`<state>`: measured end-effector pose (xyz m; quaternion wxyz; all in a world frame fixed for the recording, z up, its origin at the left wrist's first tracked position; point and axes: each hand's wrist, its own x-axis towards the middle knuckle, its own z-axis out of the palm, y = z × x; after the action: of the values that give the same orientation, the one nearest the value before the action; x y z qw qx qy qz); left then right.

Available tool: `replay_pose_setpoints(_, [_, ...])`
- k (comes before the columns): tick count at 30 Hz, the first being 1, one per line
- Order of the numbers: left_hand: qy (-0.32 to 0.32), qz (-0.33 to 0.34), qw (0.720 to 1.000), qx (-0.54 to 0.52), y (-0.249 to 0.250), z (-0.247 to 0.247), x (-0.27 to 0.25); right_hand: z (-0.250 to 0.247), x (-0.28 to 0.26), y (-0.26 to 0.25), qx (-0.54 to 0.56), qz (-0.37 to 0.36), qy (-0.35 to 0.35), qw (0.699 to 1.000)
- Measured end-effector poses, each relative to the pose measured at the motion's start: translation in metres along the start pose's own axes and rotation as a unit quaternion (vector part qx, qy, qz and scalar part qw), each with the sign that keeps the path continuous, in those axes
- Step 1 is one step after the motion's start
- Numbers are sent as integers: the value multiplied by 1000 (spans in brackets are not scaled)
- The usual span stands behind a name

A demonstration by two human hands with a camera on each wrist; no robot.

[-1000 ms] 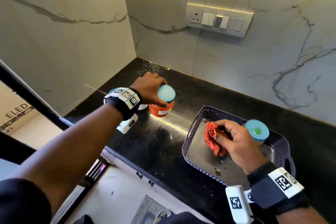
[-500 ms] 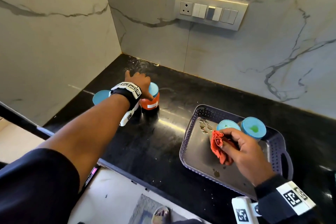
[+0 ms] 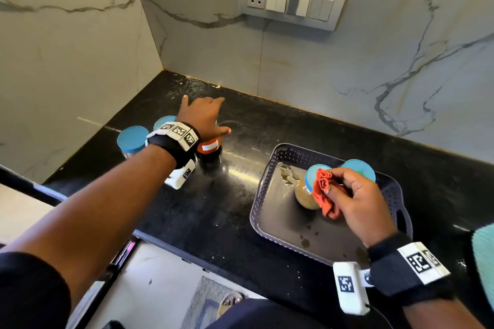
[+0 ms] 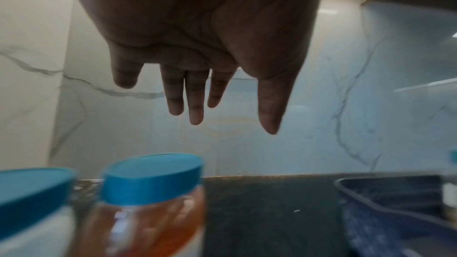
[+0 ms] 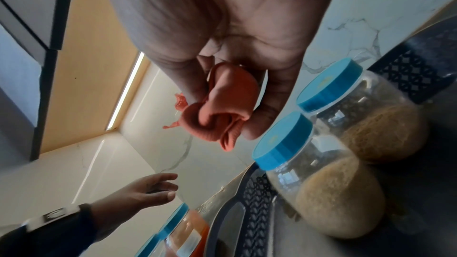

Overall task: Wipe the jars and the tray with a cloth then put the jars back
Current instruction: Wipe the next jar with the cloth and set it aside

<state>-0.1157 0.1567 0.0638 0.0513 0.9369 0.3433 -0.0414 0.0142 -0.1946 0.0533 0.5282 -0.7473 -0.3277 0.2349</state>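
My left hand [image 3: 211, 115] hovers open, fingers spread, just above the blue-lidded orange jar [image 3: 209, 147] standing on the black counter, with a gap between them in the left wrist view, where the jar [image 4: 148, 202] sits below the straight fingers [image 4: 195, 105]. Two more blue-lidded jars [image 3: 132, 139] [image 3: 163, 121] stand to its left. My right hand [image 3: 331, 184] pinches a crumpled orange cloth [image 3: 322, 195] over the grey tray [image 3: 258, 211]. In the tray stand two jars of tan grains [image 5: 321, 173] [image 5: 366, 112]; the cloth [image 5: 222, 108] hangs beside the nearer lid.
Marble walls meet in a corner behind the left jars, and a switch panel [image 3: 294, 1] is on the back wall. The tray floor [image 3: 283, 179] shows wet spots. A teal object [image 3: 483, 262] juts in at the right edge. The counter's front edge drops to the floor.
My left hand set the orange jar down beside the other two jars, let go and spread its fingers. My right hand lifted the cloth from the tray floor up toward the near jar's lid.
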Motion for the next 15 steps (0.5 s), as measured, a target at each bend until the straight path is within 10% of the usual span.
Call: replay_pose_setpoints(15, [-65,82,956,-275,188,73,-70,-78,-31,38,103,66,183,975])
